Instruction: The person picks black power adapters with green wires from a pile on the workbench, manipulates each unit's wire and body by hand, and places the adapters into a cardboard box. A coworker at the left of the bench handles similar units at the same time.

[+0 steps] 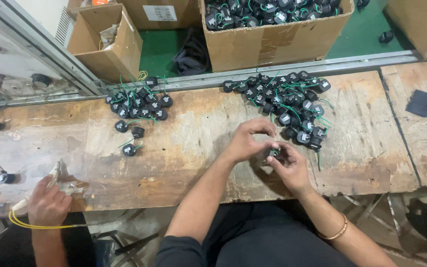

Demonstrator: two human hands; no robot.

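- Both of the person's hands meet over the wooden worktop (198,128), just in front of the bigger pile of parts. The left hand (245,141) arches over from above and the right hand (288,165) cups from below.
- Between them sits one small black coil part (273,152), a round plastic-cased piece like the others, with a bit of green lead wire showing. The fingers of both hands are curled close around it, pinching it at the rim; it is held just above the worktop, not lying on it.
- To my eye it should handle as light and rigid, with a hard, smooth shell that could slip. The thin green leads look bendable and easy to snag, so the case edge seems the safer place to hold.
- The large pile (287,106) lies just beyond the hands, wires tangled. A smaller pile (137,101) lies well apart to the left, with a few strays near it.
- A cardboard box (273,39) full of the same parts stands behind the worktop.
- Another person's hand (49,203) at the lower left rests on the worktop edge by a yellow cable (21,223).
- Hard to make out: most of the held part is covered by fingers, so its face and lead ends are hidden. The control panel (11,69) at the upper left is cut off.
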